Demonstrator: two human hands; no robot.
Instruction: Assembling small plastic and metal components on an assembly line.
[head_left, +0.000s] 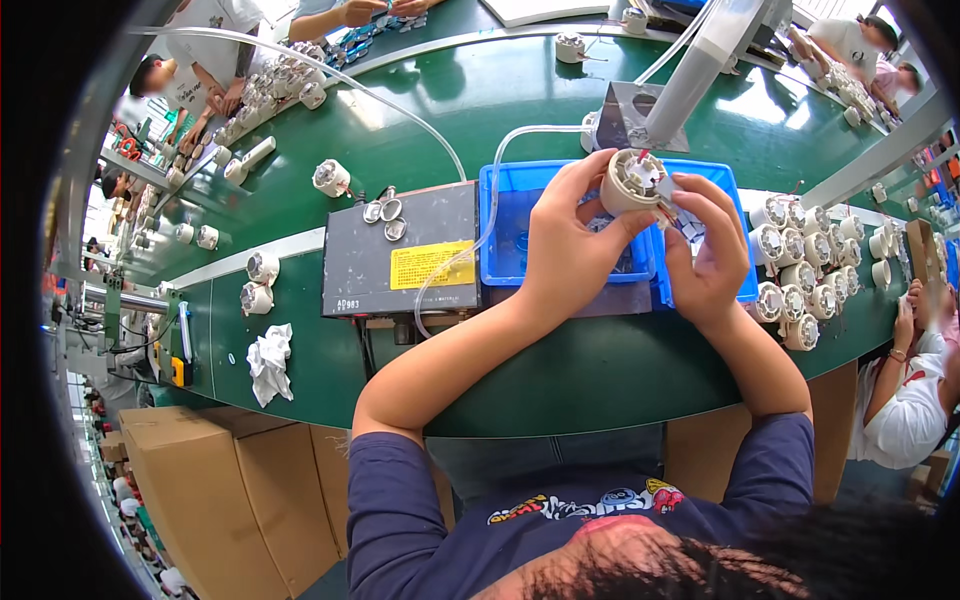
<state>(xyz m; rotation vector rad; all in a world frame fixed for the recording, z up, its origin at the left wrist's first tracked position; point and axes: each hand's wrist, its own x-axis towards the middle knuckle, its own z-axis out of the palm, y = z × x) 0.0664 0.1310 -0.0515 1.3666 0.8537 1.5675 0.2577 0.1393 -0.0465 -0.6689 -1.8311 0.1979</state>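
Dark hair crowds the bottom edge, nearest the camera, then a navy T-shirt, both forearms reaching over the green table. Left hand has thumb and fingers closed round the side of a white cylindrical part, held up above the blue bins, open end tilted so the inside shows, probably for a clear look. Right hand is curled narrow at the part's lower right, by the loose wires; fingers overlap there, so can't tell whether it pinches a wire, a small piece or nothing. Left blue bin and right blue bin sit side by side right under the hands, likely for short reaches. Similar white parts are bunched right of the bins, seemingly kept together off the working spot. Black box stands left of the bins, its flat top bearing small metal rings; crumpled white cloth or paper lies further left.
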